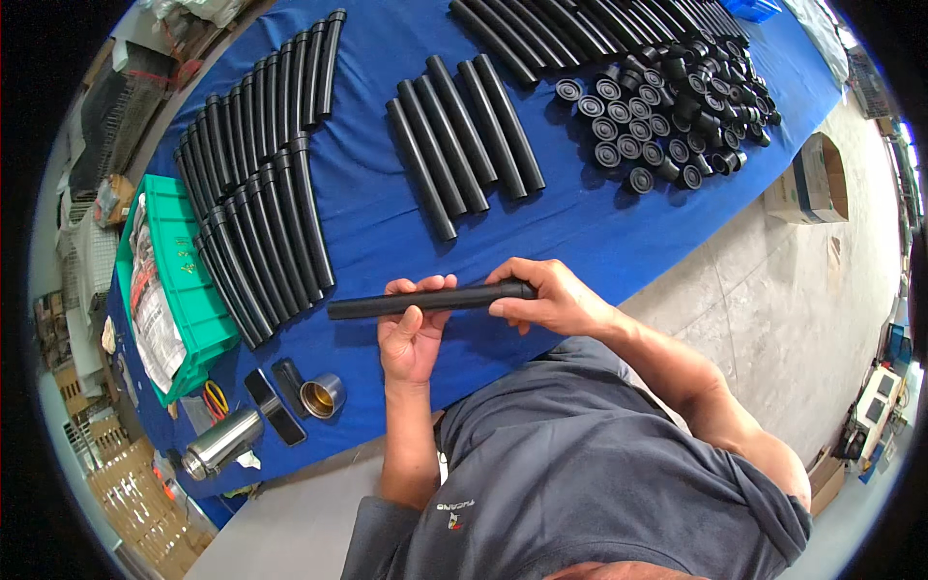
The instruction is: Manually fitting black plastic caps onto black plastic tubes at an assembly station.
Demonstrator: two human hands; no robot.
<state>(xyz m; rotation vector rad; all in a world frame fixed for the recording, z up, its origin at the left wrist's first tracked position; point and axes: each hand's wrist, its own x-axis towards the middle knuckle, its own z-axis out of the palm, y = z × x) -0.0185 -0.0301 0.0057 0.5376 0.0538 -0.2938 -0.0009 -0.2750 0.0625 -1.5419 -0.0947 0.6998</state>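
Observation:
A black tube [360,306] lies level across both my hands, just over the near edge of the blue-covered table. My left hand [414,333] grips its middle, thumb in front and fingers behind. At the tube's right end, my right hand [551,302] is closed around a black rubber end cap [523,289], which sits on the tube. Beyond my hands, several plain black tubes [464,135] lie side by side. Black end caps [638,111] are heaped at the far right. On the left, capped black tubes [261,232] lie in two rows.
A green plastic crate [179,290] holding paper stands at the left edge. Near it are a steel flask [224,443], a phone [275,406] and a metal cup [323,395]. More tubes [590,29] lie at the back. An open cardboard box [812,184] stands on the floor.

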